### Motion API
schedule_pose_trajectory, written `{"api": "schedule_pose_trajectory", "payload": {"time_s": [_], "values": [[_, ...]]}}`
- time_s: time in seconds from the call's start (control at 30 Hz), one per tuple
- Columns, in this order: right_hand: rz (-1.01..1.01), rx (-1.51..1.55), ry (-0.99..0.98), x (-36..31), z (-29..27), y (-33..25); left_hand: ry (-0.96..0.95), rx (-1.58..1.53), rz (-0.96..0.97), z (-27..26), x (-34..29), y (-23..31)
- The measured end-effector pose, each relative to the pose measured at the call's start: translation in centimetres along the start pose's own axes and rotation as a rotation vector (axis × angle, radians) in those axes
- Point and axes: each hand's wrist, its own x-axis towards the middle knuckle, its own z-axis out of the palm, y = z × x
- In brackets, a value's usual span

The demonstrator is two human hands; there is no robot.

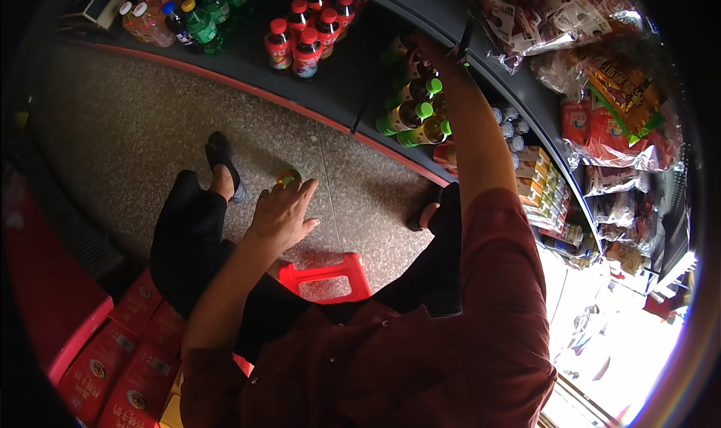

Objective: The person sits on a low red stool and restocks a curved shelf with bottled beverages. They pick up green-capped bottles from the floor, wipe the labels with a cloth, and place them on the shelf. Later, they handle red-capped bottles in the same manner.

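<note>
My left hand (279, 214) hangs over the floor between my legs, back upward, with thumb and index finger spread apart. Just beyond its fingertips shows a small green-and-yellow round thing (288, 176), partly covered by the fingers; whether they touch it I cannot tell. My right arm stretches far forward into the dark lower shelf. There my right hand (433, 52) is among the back of a group of green-capped drink bottles (411, 115); its fingers are in shadow, and what they grip, if anything, is hidden.
Red-capped bottles (306, 54) and mixed soda bottles (201, 27) stand left along the shelf. Small cartons (542, 187) are at right, below bagged snacks (616, 120). A red plastic stool (353, 274) is under me. Red boxes (98, 375) are stacked at lower left.
</note>
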Motion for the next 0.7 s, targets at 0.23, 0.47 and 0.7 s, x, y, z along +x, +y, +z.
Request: {"api": "schedule_pose_trajectory", "payload": {"time_s": [0.23, 0.47, 0.7], "values": [[-0.057, -0.093, 0.107, 0.7, -0.1, 0.0, -0.024, 0.051, -0.003, 0.2, 0.1, 0.2], [-0.081, -0.14, 0.143, 0.4, -0.9, 0.4, -0.032, 0.055, -0.003, -0.1, 0.2, 0.5], [-0.102, -0.166, 0.174, 0.8, -1.6, 0.5, 0.003, 0.042, 0.008, 0.2, 0.5, 0.0]]}}
